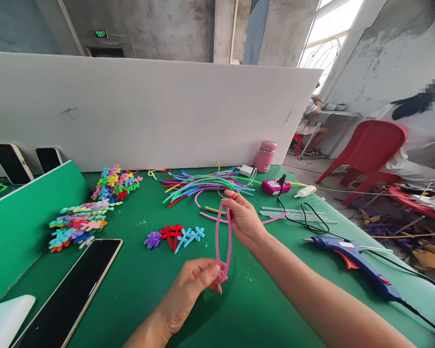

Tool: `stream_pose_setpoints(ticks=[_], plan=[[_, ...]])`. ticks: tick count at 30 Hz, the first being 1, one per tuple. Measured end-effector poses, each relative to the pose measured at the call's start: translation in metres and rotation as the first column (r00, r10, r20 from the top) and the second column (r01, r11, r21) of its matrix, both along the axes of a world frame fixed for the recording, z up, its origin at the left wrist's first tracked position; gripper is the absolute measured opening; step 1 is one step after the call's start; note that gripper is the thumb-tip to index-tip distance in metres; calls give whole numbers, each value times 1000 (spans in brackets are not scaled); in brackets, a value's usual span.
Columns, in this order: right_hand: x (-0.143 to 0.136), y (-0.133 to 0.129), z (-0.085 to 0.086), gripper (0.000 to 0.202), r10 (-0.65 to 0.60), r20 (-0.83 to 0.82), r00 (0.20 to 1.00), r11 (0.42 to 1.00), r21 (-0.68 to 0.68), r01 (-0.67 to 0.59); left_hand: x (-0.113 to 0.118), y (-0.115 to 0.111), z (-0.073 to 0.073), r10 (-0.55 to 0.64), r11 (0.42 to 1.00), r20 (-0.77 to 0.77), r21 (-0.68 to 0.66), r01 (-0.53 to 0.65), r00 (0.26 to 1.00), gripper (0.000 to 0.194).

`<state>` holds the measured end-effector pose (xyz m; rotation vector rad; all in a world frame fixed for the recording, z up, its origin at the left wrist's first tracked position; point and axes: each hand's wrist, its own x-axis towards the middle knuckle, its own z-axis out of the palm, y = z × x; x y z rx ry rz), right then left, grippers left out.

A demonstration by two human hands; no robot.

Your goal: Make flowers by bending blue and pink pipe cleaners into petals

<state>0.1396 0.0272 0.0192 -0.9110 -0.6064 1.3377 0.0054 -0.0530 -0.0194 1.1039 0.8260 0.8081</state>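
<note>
A pink pipe cleaner (218, 237), bent into a long narrow loop, is stretched between my two hands above the green table. My left hand (194, 285) pinches its near, lower end. At the far, upper end, my right hand (241, 217) closes thumb and fingers on it. Left of the loop lie a purple pipe-cleaner flower (152, 239), red flower shapes (172, 235) and light-blue ones (189, 237). Beyond my right hand is a loose heap of many-coloured pipe cleaners (203, 186). Another pink pipe cleaner (275, 218) lies behind my right wrist.
A blue hot glue gun (355, 263) with black cord rests at right, near clear glue sticks (293, 214). Behind are a pink box (275, 187), white bottle (305, 191) and pink flask (266, 156). Finished flowers (80, 223) and a large phone (72, 290) lie left.
</note>
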Motion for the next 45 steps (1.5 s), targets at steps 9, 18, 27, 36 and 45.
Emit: stream_pose_setpoints(ticks=[9,18,27,36,45], plan=[[-25,-61,-13,35,317,42,947,943,-122,-310,0,4,3,125,959,442,-282,5,888,31],[-21,-64,-39,32,349,58,935,937,-49,-346,5,2,-1,127,949,416,-314,10,901,26],[-6,-67,-47,25,451,-82,889,888,-54,-456,7,0,-1,161,930,362,-367,-18,918,23],[0,-59,-49,24,517,-163,840,846,-52,-531,5,0,5,120,929,257,-369,-17,959,29],[0,-58,-50,23,488,-92,868,868,-55,-494,6,-1,4,110,933,182,-358,-39,977,23]])
